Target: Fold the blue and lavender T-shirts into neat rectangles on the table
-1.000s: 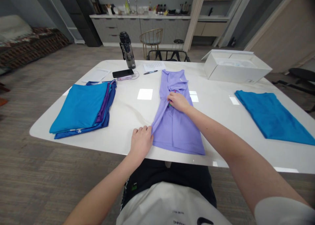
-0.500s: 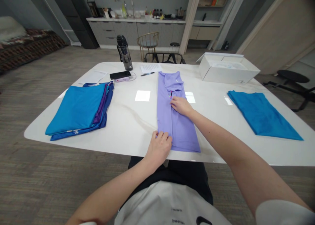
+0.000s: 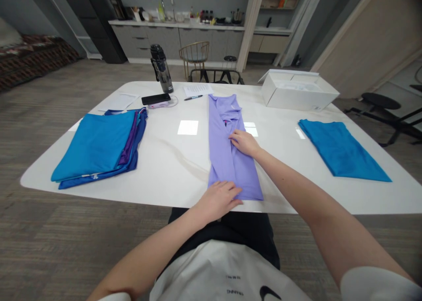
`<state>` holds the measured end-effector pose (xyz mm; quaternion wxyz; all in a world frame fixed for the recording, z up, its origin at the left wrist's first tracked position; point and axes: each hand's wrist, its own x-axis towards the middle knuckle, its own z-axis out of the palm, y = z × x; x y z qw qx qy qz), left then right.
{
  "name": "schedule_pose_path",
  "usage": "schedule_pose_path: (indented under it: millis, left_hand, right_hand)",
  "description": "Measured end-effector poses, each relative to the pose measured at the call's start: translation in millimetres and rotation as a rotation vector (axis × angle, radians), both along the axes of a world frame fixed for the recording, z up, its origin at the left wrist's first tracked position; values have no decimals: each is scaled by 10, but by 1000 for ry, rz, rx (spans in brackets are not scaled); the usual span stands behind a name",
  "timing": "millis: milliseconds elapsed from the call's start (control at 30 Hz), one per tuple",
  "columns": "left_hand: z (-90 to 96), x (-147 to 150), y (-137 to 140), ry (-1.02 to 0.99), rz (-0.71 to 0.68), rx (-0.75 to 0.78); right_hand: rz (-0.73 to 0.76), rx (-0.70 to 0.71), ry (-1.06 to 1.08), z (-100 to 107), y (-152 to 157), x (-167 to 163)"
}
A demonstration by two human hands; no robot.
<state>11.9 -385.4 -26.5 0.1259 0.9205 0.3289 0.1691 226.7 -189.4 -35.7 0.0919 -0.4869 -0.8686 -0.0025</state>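
A lilac shirt [image 3: 220, 149] lies folded into a long narrow strip on the table in front of me, with a small white logo near its far end. My left hand [image 3: 221, 199] rests on the strip's near end, palm down, fingers stretched out and thumb apart. Farther up, my right hand [image 3: 243, 142] touches the middle of the shirt, its fingers extended onto the fabric beside the lengthwise fold. A small dark label shows just beyond its fingertips.
A stack of folded blue and purple clothes [image 3: 95, 145] lies left on the white table [image 3: 168, 173]. To the right are a folded blue garment [image 3: 343, 149] and an open white box [image 3: 298, 92]. A dark bottle [image 3: 163, 72], phone [image 3: 156, 99], pen [image 3: 193, 97] and papers [image 3: 198, 89] stand or lie behind.
My left hand has let go of the shirt's near left edge and moved right, flattening onto the fabric. My right hand has loosened its fingers in nearly the same spot. The view has shifted slightly.
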Motion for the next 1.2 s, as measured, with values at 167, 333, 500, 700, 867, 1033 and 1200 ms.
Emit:
schedule_pose_path:
  millis: [167, 333, 500, 700, 867, 1033, 1200]
  left_hand:
    - [108, -370, 162, 8, 33, -69]
    - [155, -599, 136, 148, 139, -60]
    - [31, -584, 18, 211, 172, -3]
    - [-168, -454, -73, 158, 442, 29]
    - [-266, -418, -159, 26, 495, 27]
    - [-282, -390, -339, -59, 561, 29]
    - [-262, -329, -443, 92, 624, 20]
  right_hand:
    - [-27, -3, 74, -57, -158, 11]
    - [23, -71, 133, -47, -349, -133]
    - [162, -110, 67, -33, -617, -268]
    - [150, -158, 93, -70, -919, -307]
    - [65, -178, 157, -45, -1033, -311]
    - [59, -155, 98, 30, -1195, -335]
    - [93, -180, 56, 1, -1356, -350]
